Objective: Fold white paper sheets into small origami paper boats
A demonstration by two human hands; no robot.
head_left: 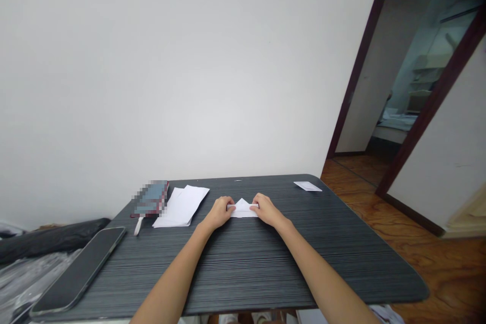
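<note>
A small folded sheet of white paper (243, 211) lies on the dark wood-grain table (246, 268), with a pointed triangular flap showing at its far side. My left hand (220, 211) pinches its left end between thumb and fingers. At the opposite end, my right hand (265, 208) grips the paper the same way. Both hands rest close to the tabletop, and the fingertips partly hide the paper's two ends.
Left of my hands lie loose white sheets (183, 207) and a blurred-out flat item (152, 198) with a white strap. A phone (81, 266) lies at the left edge. A folded white paper (308, 186) sits at the far right corner. Behind the table rises a white wall (190, 71).
</note>
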